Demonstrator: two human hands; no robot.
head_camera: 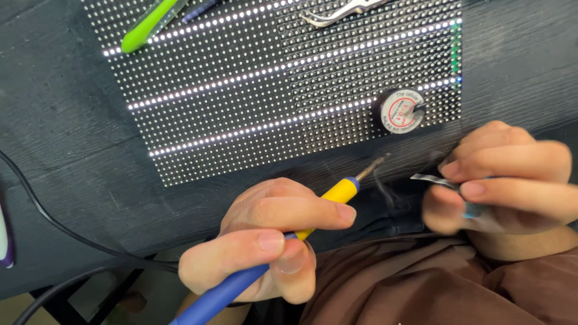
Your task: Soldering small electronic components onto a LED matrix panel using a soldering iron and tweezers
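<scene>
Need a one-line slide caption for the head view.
Left hand holds a smoking soldering iron beside the right hand gripping tweezers, below a lit LED panel.

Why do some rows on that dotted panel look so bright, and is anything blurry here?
Head view: lit rows on the dotted panel glare white and smear slightly; faint smoke hazes the air by the soldering iron tip; the left hand is sharp, the right hand a little soft.

dark table (pixel 66 120) | on it: LED panel (pixel 253 90), black cable (pixel 42 213)
</scene>
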